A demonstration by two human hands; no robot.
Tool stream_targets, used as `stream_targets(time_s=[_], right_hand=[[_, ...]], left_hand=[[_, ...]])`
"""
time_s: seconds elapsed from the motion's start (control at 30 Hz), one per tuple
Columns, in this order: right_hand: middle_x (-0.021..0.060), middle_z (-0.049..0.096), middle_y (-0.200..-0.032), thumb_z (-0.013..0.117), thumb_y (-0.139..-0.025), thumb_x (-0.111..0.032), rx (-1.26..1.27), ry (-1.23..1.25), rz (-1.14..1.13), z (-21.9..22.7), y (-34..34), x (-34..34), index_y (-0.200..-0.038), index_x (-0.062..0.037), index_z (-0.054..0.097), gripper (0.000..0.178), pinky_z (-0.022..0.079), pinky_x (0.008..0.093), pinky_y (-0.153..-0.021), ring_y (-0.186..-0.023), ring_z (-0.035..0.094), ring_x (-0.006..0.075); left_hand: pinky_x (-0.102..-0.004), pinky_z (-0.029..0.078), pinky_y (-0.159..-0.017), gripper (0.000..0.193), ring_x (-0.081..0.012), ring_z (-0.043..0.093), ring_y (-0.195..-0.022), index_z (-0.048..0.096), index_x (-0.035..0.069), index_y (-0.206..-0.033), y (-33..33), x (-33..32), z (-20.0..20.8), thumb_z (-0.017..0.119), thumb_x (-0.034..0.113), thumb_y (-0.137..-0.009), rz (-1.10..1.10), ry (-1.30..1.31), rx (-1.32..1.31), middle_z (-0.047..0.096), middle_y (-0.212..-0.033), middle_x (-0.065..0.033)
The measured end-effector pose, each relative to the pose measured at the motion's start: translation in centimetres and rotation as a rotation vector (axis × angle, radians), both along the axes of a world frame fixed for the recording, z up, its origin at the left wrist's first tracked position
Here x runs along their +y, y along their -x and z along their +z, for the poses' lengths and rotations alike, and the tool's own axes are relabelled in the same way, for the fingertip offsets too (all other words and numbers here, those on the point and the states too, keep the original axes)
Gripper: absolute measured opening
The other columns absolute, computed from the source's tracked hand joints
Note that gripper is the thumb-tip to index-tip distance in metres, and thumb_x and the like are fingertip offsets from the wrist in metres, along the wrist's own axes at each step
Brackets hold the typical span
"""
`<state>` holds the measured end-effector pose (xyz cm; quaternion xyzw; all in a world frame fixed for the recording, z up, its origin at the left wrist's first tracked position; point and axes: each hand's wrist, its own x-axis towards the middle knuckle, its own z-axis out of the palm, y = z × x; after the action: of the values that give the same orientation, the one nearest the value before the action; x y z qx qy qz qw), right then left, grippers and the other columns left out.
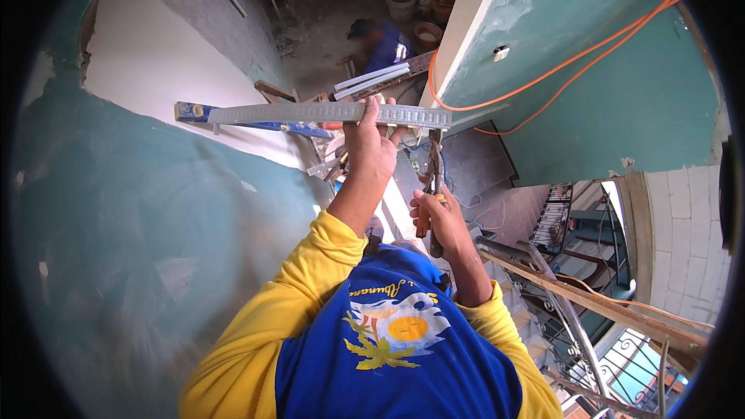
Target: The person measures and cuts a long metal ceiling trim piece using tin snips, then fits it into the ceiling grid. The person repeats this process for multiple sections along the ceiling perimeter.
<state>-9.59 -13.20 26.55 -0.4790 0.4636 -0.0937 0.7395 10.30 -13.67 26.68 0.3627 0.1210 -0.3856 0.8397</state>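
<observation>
A long, ribbed and perforated grey metal channel point(279, 113) lies across in front of me, nearly level. My left hand point(371, 143) is closed around it right of its middle, thumb on top. Below its right end, my right hand point(441, 216) grips a pair of tin snips point(434, 157) with worn brownish handles. The jaws point up and meet the channel's end; whether they bite into the metal is too small to tell. Just behind the channel's left part sits a blue spirit level point(190, 112), partly hidden by it.
A green and white wall point(155, 186) stands close on my left. An orange cord point(543, 91) loops across the right wall. Beyond the channel, a person point(388, 46) bends low near several buckets point(400, 4). Metal strips point(372, 79) lie ahead. A wooden rail point(590, 287) and stairs are lower right.
</observation>
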Motion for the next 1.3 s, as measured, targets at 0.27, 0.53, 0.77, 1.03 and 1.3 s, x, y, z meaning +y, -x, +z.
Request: stream_targets(time_s=[0.27,0.53,0.77,1.03,1.3], right_hand=[[0.0107,0.069,-0.103,0.071,-0.102,-0.035,0.019,0.012,0.003,-0.1,0.2,-0.1,-0.148,-0.0021,0.054,0.059,0.056,0.0350,-0.080,-0.089,0.067,0.0178],[0.0111,0.068,-0.105,0.072,-0.102,-0.037,-0.004,0.005,-0.017,-0.8,0.5,-0.2,-0.149,-0.0032,0.054,0.061,0.056,0.0352,-0.082,-0.092,0.066,0.0187],[0.0111,0.067,-0.107,0.073,-0.101,-0.039,-0.001,0.003,-0.007,-1.1,0.8,-0.7,-0.150,-0.0038,0.054,0.063,0.055,0.0351,-0.082,-0.094,0.066,0.0190],[0.0107,0.067,-0.106,0.073,-0.101,-0.040,0.003,-0.011,-0.013,-1.3,0.8,-0.9,-0.148,-0.0036,0.055,0.062,0.055,0.0353,-0.082,-0.093,0.066,0.0189],[0.0118,0.067,-0.109,0.073,-0.101,-0.042,0.007,-0.023,-0.006,-1.5,0.8,-1.0,-0.151,-0.0046,0.054,0.066,0.054,0.0369,-0.084,-0.096,0.065,0.0203]], left_hand=[[-0.0665,0.052,-0.108,0.045,-0.0291,0.064,-0.130,0.045,0.017,-0.143,0.8,-0.2,0.1,0.070,0.016,-0.106,0.065,0.011,-0.020,0.058,-0.140,-0.0089],[-0.0662,0.052,-0.109,0.047,-0.0297,0.064,-0.129,0.042,0.015,-0.145,1.4,-0.5,-0.1,0.069,0.016,-0.106,0.090,-0.003,-0.027,0.057,-0.141,-0.0105],[-0.0651,0.052,-0.111,0.046,-0.0306,0.064,-0.130,0.041,0.014,-0.145,1.8,-0.7,0.4,0.067,0.015,-0.107,0.104,-0.023,-0.019,0.056,-0.143,-0.0123],[-0.0659,0.052,-0.111,0.049,-0.0310,0.064,-0.129,0.039,0.014,-0.147,1.8,-0.9,-0.2,0.068,0.015,-0.107,0.107,-0.028,-0.019,0.057,-0.143,-0.0126],[-0.0671,0.051,-0.110,0.046,-0.0310,0.065,-0.129,0.041,0.014,-0.144,1.9,-0.9,-0.1,0.068,0.015,-0.107,0.122,-0.041,-0.020,0.058,-0.142,-0.0123]])
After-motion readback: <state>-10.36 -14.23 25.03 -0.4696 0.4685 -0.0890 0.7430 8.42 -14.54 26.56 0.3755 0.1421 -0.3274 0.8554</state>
